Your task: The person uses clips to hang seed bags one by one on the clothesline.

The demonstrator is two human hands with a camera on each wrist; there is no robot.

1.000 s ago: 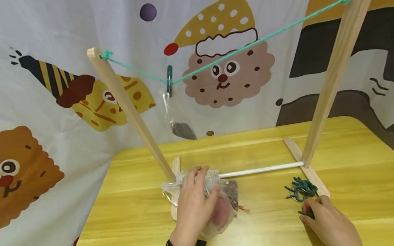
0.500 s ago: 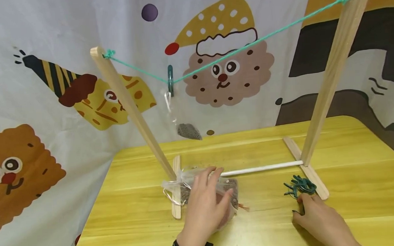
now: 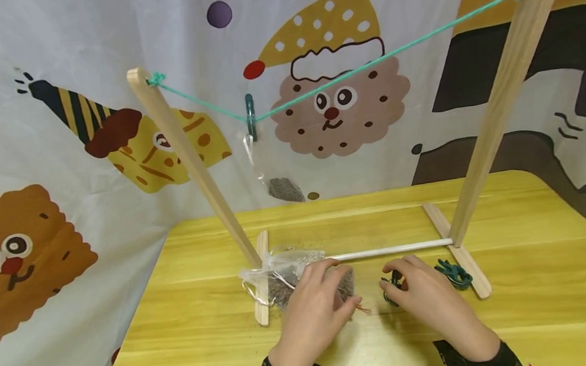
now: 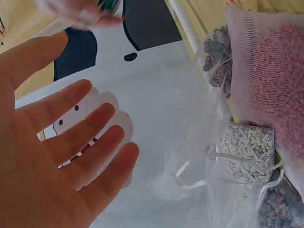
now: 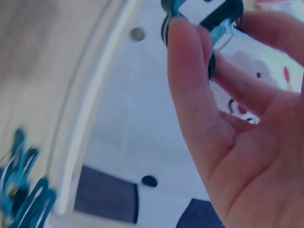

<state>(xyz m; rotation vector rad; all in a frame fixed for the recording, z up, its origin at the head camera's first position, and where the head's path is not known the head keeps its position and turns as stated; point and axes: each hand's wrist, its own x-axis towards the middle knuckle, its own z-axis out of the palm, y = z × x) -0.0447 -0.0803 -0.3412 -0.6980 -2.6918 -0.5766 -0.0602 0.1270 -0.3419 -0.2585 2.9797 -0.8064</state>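
In the head view my left hand (image 3: pixel 316 314) hovers over a pile of sheer drawstring bags (image 3: pixel 289 258). Its fingers are spread and relaxed in the left wrist view, holding nothing. The bags beside it contain pink grains (image 4: pixel 280 80), white pellets (image 4: pixel 247 147) and dark bits (image 4: pixel 280 204). My right hand (image 3: pixel 425 292) pinches a dark green clip (image 5: pixel 223 16) between thumb and fingers, a short way right of the left hand. More green clips (image 3: pixel 454 274) lie in a heap behind the right hand. A similar clip (image 3: pixel 251 118) grips the cord, with a grey-filled bag (image 3: pixel 284 189) hanging below.
A wooden frame with a left post (image 3: pixel 195 169) and a right post (image 3: pixel 505 111) stands on the yellow table (image 3: pixel 191 321). A green cord (image 3: pixel 391 55) sags between their tops. A white rod (image 3: pixel 391 250) joins the feet low down. Printed cloth (image 3: pixel 175 29) hangs behind.
My right hand has taken a clip from the heap and moved left with it. My left hand has shifted right and lifted off the bags. The hanging bag has swung slightly right.
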